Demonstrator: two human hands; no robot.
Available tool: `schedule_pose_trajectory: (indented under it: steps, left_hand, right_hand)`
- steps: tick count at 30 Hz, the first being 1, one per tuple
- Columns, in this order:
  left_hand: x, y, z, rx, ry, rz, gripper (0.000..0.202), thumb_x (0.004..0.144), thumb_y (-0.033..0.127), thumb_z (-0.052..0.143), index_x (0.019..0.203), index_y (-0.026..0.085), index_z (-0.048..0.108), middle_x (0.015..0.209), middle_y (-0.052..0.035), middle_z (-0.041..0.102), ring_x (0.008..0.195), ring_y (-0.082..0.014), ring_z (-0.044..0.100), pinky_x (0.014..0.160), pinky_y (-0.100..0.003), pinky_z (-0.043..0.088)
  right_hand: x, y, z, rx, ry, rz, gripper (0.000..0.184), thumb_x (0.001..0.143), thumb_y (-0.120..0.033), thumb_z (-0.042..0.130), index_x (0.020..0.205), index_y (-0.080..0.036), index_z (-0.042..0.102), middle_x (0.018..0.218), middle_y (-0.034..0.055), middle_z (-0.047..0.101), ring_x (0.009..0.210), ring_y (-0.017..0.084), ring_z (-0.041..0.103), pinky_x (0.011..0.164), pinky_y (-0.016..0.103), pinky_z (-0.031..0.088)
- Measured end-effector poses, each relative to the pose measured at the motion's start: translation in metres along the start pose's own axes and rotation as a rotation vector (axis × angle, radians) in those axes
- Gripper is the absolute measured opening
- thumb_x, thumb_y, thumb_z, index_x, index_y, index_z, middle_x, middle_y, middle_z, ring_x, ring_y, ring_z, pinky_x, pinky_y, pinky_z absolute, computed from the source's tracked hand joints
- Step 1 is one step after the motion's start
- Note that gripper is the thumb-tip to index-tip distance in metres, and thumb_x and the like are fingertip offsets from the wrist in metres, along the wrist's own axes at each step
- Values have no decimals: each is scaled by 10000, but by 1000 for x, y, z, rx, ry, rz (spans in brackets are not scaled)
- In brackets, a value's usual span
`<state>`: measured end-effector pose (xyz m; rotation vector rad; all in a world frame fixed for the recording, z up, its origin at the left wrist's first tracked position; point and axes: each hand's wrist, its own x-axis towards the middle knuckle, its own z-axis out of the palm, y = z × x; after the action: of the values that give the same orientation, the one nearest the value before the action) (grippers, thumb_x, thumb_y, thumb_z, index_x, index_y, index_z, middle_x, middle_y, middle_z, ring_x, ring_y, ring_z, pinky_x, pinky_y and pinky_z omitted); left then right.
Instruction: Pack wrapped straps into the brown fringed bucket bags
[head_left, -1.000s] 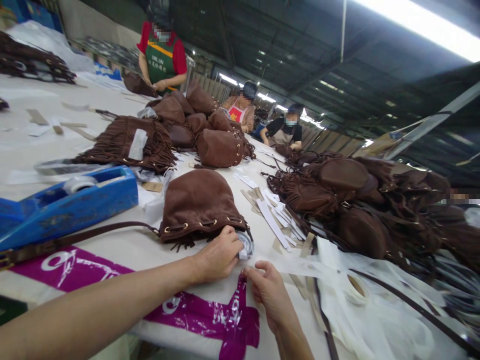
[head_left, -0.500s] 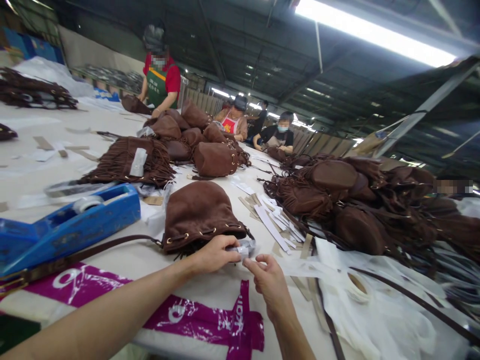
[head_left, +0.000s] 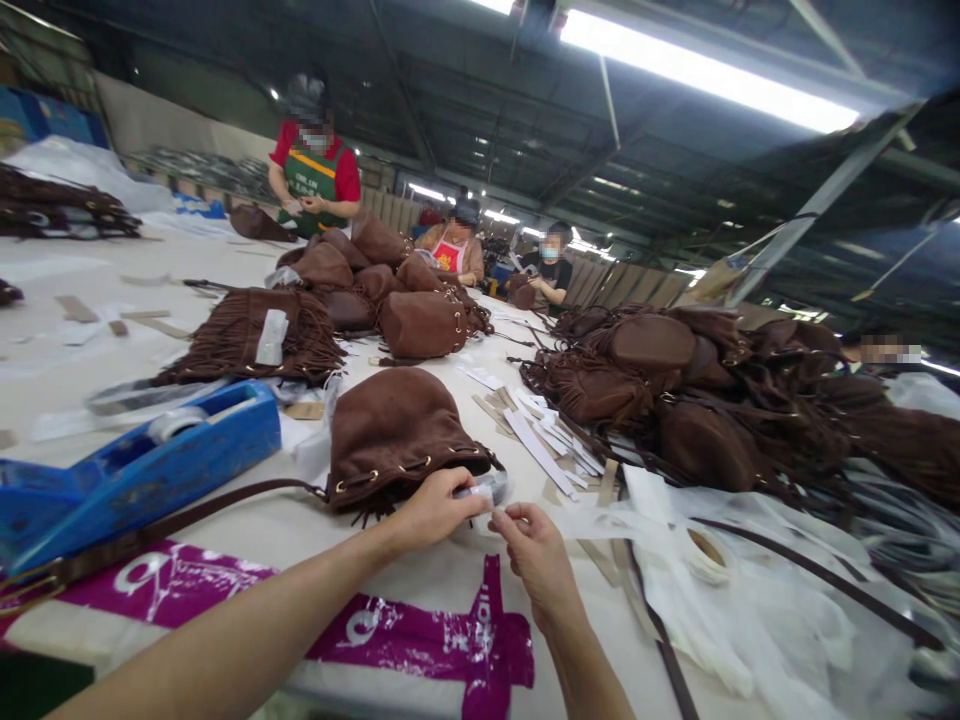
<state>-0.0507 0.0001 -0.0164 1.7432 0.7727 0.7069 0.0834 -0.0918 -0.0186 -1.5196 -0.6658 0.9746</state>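
A brown suede drawstring bag (head_left: pixel 409 425) lies on its side, its eyeletted mouth facing me. At the right end of that mouth, my left hand (head_left: pixel 442 512) grips a small piece wrapped in clear film (head_left: pixel 491 488), which seems to cover a strap end or fitting. My right hand (head_left: pixel 536 550) is just to the right, thumb and forefinger pinched together close to the wrapped piece. Whatever lies in that pinch is too small to make out. A brown strap (head_left: pixel 217 500) runs left from the bag, past a blue tape dispenser (head_left: pixel 225 420).
Brown bags are heaped behind (head_left: pixel 424 325) and at the right (head_left: pixel 652 345). Paper strips (head_left: pixel 540 440) are scattered between. A tape roll (head_left: pixel 709 555) sits among white tissue sheets (head_left: pixel 757 620). Purple printed tape (head_left: pixel 397 630) runs along the table edge. Several people work across the table.
My hands stay at the wrapped piece, the right fingertips now pinched closer together. The view has shifted slightly. A co-worker in a green apron has raised both hands off the bags.
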Motion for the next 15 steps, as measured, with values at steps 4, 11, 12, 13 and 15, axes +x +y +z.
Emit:
schedule_pose_trajectory:
  steps: [4, 11, 12, 13, 15]
  left_hand:
    - [2, -1, -1, -141, 21, -58, 264, 694, 406, 595, 685, 144, 558, 625, 33, 469, 619, -118, 406, 574, -236, 300]
    - [3, -2, 0, -205, 38, -49, 280, 681, 411, 627, 679, 139, 565, 641, 20, 504, 626, -120, 429, 591, -239, 329]
    - [3, -3, 0, -215, 31, -54, 281, 684, 411, 629, 679, 138, 564, 640, 20, 504, 622, -117, 428, 589, -238, 329]
    - [3, -4, 0, -226, 25, -60, 282, 687, 411, 631, 677, 138, 561, 638, 21, 502, 615, -114, 424, 584, -236, 326]
    - [3, -6, 0, -247, 20, -70, 280, 690, 408, 633, 672, 140, 554, 634, 25, 497, 605, -107, 414, 579, -234, 319]
  right_hand:
    - [-6, -1, -1, 30, -10, 16, 571, 638, -692, 657, 804, -149, 590, 785, 32, 657, 403, 13, 269, 394, 186, 170]
    - [-13, 1, 5, 48, -151, -65, 466, 599, -551, 800, 773, -149, 639, 526, -90, 442, 427, 32, 296, 403, 183, 228]
    - [-13, 1, 6, 74, -149, -68, 457, 587, -541, 809, 750, -153, 632, 513, -98, 420, 425, 30, 291, 403, 180, 229]
    - [-12, 2, 6, 95, -150, -60, 451, 579, -533, 814, 731, -154, 623, 516, -98, 424, 424, 28, 291, 403, 177, 228]
    - [-9, 4, 7, 116, -159, -26, 447, 570, -521, 816, 720, -151, 616, 561, -77, 488, 426, 22, 304, 399, 172, 221]
